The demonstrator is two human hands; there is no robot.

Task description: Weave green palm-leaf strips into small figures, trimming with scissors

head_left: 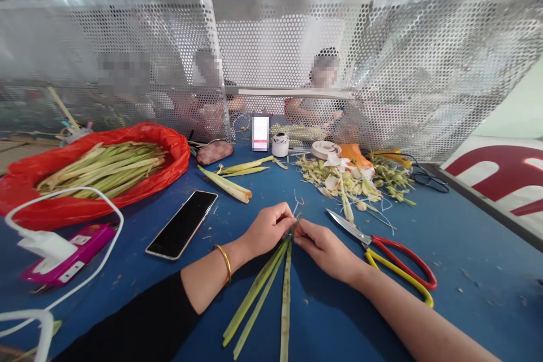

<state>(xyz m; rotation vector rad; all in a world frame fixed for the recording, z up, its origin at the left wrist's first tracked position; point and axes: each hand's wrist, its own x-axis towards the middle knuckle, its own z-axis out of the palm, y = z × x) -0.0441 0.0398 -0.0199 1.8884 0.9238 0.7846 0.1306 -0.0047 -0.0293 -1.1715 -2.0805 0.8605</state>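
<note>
Long green leaf strips (285, 300) are gathered at their upper ends between my two hands and fan out downward over the blue table. My left hand (271, 230) is closed in a pinch at the gathered top of the strips. Close against it, my right hand (320, 244) is pinched too, its fingertips at the same spot; what exactly lies in them is hidden. Thin white string (298, 199) curls up just above my fingers. Large scissors (365, 240) with one red and one yellow handle lie open to the right of my right hand.
On the left, a red plastic bag (180, 150) holds many leaf strips, near a purple power strip (85, 249). A phone (183, 225) lies beside my left arm. Leaf scraps (339, 181) and a tape roll (326, 150) are at the back right. A perforated metal screen (271, 39) separates people beyond.
</note>
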